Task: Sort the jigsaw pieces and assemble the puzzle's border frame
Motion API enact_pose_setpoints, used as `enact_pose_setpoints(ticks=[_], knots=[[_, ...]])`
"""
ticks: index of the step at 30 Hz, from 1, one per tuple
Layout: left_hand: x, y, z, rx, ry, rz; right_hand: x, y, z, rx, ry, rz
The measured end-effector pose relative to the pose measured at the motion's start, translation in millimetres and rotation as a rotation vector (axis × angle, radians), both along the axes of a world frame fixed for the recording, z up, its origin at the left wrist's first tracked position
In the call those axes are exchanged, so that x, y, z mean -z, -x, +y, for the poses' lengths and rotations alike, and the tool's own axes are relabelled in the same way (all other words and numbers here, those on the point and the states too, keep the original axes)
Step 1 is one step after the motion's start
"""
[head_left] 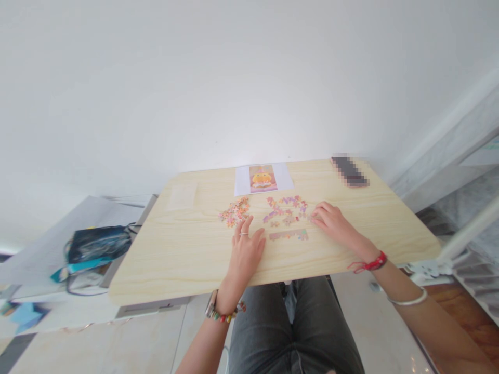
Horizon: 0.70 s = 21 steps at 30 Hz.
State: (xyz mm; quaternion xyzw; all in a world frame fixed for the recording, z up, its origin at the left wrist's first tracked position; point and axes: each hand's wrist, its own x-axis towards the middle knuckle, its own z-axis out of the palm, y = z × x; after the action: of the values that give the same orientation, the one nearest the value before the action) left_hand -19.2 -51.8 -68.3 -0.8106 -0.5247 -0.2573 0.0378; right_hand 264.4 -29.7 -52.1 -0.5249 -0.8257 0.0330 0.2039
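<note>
No text, label or number can be read anywhere.

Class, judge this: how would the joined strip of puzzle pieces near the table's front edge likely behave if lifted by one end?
The joined strip looks thin and flat, so probably light. Held only by interlocking tabs, it would likely sag or break apart. Pushed across the smooth table, it may slide but buckle.

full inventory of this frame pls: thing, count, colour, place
table: 1, light wood, centre
reference picture: 1, yellow figure on white sheet, far edge
loose puzzle pieces: 1 pile, orange-pink, left of centre
scattered puzzle pieces: 1 group, pink-purple, centre
joined puzzle strip: 1, pastel, nearest the person
paper slip: 1, pale, far left of table
dark object: 1, blurred, far right corner
bag: 1, dark blue, left of table
left hand: flat, fingertips by the pile
right hand: fingertips at scattered pieces
</note>
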Motion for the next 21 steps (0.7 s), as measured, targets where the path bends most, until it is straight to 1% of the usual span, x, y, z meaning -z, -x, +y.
enact_pose_setpoints(ticks=[5,9,17,21], knots=[[-2.0,1,3,-0.009,-0.011,0.01,2.6,-2,11,-0.007,0.015,-0.007],[-4.2,3,2,-0.02,0.009,0.004,2.7,-2,13,0.005,0.029,-0.013],[-5.6,7,0,-0.018,0.013,-0.007,-9.2,0,10,0.004,0.037,-0.061],[-5.3,6,0,-0.013,0.004,-0.011,-15.2,9,9,-0.024,0.023,-0.029]])
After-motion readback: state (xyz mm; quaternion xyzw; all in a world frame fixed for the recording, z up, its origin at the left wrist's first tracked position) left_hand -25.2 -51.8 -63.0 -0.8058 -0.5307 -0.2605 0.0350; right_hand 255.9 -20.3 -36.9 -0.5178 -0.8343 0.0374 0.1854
